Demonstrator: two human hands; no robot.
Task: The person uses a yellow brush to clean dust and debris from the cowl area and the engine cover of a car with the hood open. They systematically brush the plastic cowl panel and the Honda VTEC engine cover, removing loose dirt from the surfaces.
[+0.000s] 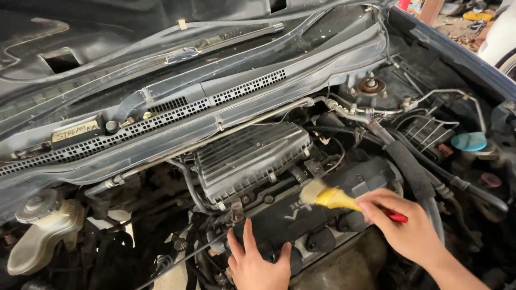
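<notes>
I look down into a car's open engine bay. My right hand [400, 223] grips a paintbrush [334, 197] with a yellow ferrule, red handle and pale bristles. The bristles touch the dark engine cover [290, 220] just right of the ribbed black air filter box [250, 156]. My left hand [258, 263] rests flat on the lower edge of the engine cover, fingers spread, holding nothing.
A dusty cowl panel with a wiper arm [226, 40] runs across the top. A cream reservoir with cap [40, 225] sits at lower left, a blue cap [468, 142] at right. A thick black hose [411, 166] passes beside my right hand. A strut mount [372, 86] is at the upper right.
</notes>
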